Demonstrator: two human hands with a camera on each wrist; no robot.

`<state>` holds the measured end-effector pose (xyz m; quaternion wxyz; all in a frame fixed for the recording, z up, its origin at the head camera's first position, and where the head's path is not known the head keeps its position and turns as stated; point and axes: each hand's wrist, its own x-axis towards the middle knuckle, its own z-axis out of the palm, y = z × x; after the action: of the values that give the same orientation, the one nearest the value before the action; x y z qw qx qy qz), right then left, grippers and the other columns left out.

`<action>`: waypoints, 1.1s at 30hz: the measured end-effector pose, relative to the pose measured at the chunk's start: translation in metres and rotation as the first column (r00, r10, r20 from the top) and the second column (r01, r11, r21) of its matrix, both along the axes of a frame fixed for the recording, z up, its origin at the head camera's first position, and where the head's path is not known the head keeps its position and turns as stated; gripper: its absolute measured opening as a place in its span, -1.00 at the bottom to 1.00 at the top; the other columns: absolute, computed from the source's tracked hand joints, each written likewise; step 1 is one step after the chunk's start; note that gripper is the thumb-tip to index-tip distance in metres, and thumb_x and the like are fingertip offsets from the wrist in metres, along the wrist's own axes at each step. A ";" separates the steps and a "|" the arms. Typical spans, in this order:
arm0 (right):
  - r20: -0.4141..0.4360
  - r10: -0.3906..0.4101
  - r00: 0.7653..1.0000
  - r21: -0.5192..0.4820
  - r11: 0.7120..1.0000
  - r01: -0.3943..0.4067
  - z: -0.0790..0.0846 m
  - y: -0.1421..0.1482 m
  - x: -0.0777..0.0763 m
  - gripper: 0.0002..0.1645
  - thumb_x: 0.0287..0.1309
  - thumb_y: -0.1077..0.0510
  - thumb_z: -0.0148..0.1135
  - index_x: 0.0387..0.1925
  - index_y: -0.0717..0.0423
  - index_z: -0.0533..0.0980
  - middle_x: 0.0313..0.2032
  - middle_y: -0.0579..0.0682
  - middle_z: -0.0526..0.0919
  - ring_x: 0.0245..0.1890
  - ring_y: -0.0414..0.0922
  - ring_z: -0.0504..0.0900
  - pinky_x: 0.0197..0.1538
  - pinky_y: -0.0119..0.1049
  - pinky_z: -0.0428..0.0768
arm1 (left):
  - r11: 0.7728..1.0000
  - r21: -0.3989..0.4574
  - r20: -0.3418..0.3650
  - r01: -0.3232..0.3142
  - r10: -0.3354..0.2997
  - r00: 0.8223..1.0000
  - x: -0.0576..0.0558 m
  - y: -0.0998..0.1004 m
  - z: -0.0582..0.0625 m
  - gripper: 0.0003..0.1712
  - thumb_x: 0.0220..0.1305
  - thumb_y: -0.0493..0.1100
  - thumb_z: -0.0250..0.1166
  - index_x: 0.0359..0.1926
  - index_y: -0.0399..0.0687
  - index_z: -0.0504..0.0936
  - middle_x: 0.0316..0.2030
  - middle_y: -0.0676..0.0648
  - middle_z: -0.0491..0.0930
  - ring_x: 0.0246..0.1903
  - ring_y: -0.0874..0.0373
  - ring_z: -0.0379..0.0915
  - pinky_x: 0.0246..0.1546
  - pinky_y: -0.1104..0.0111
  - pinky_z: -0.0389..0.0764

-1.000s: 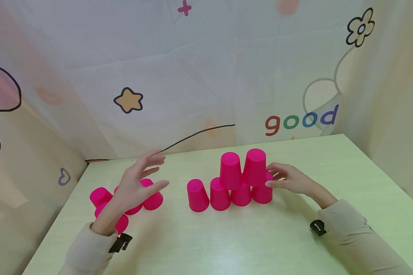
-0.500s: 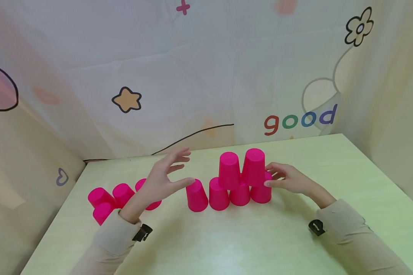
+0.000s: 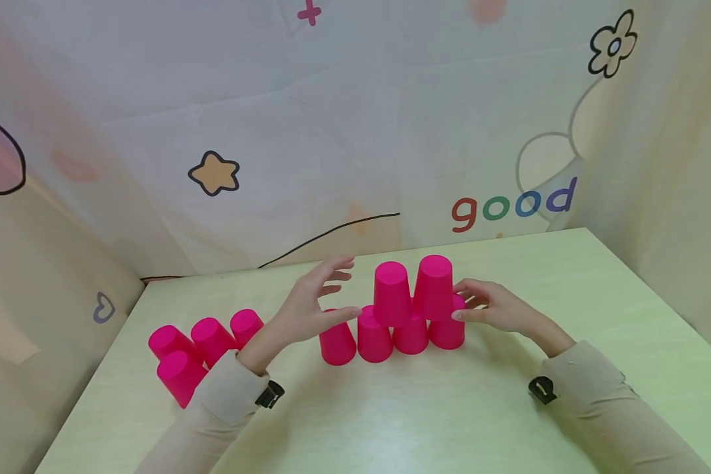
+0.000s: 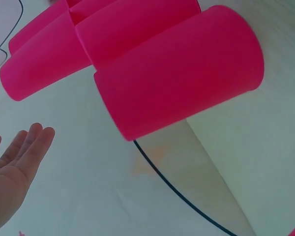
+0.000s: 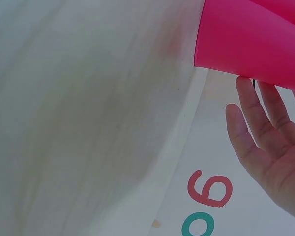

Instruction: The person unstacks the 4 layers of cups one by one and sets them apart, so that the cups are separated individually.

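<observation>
Several bright pink cups stand upside down in a row, the leftmost cup (image 3: 338, 345) at its left end. On this row sit two more cups, the upper left cup (image 3: 392, 293) and the upper right cup (image 3: 434, 289). My left hand (image 3: 316, 306) hovers by the row's left end, fingers spread and holding nothing; it partly covers the leftmost cup. In the left wrist view its fingers (image 4: 32, 147) are apart from the cups. My right hand (image 3: 492, 306) is at the right end, its fingertips (image 5: 245, 83) right at a cup's side.
At the left is a second group of pink cups (image 3: 180, 375), partly hidden by my left forearm. The pale table (image 3: 403, 415) ends at a printed cloth backdrop (image 3: 308, 171). Black straps hang at both sleeves.
My left hand has moved right, from over the left group of cups to the left end of the row. My right hand stays beside the row's right end.
</observation>
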<state>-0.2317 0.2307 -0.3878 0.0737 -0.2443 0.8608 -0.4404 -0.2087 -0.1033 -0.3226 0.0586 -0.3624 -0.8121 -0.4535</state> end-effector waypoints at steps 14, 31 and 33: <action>-0.011 0.004 1.000 0.002 1.000 -0.004 0.002 0.000 0.002 -0.54 0.03 0.08 0.29 -0.04 0.18 0.41 -0.11 0.10 0.52 -0.11 0.06 0.52 -0.12 -0.16 0.56 | 0.999 0.008 0.121 -0.032 0.031 0.992 -0.014 0.037 -0.011 -0.25 0.02 -0.22 0.36 0.24 -0.13 0.24 0.05 -0.09 0.41 -0.02 0.03 0.41 -0.03 0.21 0.49; 0.009 0.009 1.000 -0.015 1.000 -0.009 0.006 0.000 0.004 -0.54 0.04 0.11 0.29 -0.04 0.20 0.41 -0.10 0.11 0.52 -0.10 0.05 0.52 -0.10 -0.15 0.55 | 0.999 0.012 0.187 -0.032 0.029 0.982 -0.022 0.057 -0.018 -0.34 0.02 -0.22 0.36 0.15 -0.10 0.29 -0.05 -0.03 0.46 -0.07 0.11 0.41 -0.10 0.21 0.51; 0.009 0.009 1.000 -0.015 1.000 -0.009 0.007 -0.001 0.004 -0.55 0.04 0.11 0.29 -0.04 0.20 0.41 -0.10 0.11 0.52 -0.10 0.05 0.52 -0.10 -0.15 0.55 | 0.999 0.016 0.184 -0.032 0.028 0.983 -0.021 0.058 -0.018 -0.37 0.02 -0.23 0.35 0.13 -0.10 0.30 -0.06 -0.03 0.46 -0.08 0.11 0.41 -0.12 0.22 0.52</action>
<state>-0.2279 0.2302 -0.3812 0.0776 -0.2468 0.8559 -0.4477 -0.2300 -0.0452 -0.3406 -0.0063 -0.3062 -0.8151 -0.4918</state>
